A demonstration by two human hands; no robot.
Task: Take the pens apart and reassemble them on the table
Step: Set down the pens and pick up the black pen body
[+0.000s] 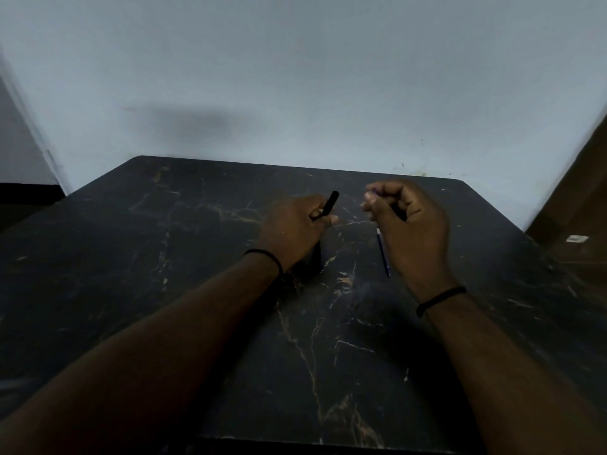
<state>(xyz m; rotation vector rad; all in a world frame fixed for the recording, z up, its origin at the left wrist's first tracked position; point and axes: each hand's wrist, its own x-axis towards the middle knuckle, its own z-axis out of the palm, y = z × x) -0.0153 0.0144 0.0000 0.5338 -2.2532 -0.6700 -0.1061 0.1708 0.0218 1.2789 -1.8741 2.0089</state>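
Pen apart, pieces in both hands over the table point(197, 290).

Head view: left hand point(295, 231) grips the black pen barrel point(330, 205), pointing to 1 o'clock; right hand point(410, 224) is curled, contents unclear. The blue refill point(383, 252) lies between them, probably light, thin and bendable; pinch mid-length.

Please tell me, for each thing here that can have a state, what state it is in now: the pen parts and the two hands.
black pen barrel: gripped in the left hand, tilted, off the table.
blue refill: lying flat on the table, out of the pen, untouched.
left hand: fingers curled round the barrel.
right hand: fingers curled, raised above the table; a small part may be pinched at the fingertips, too small to tell.
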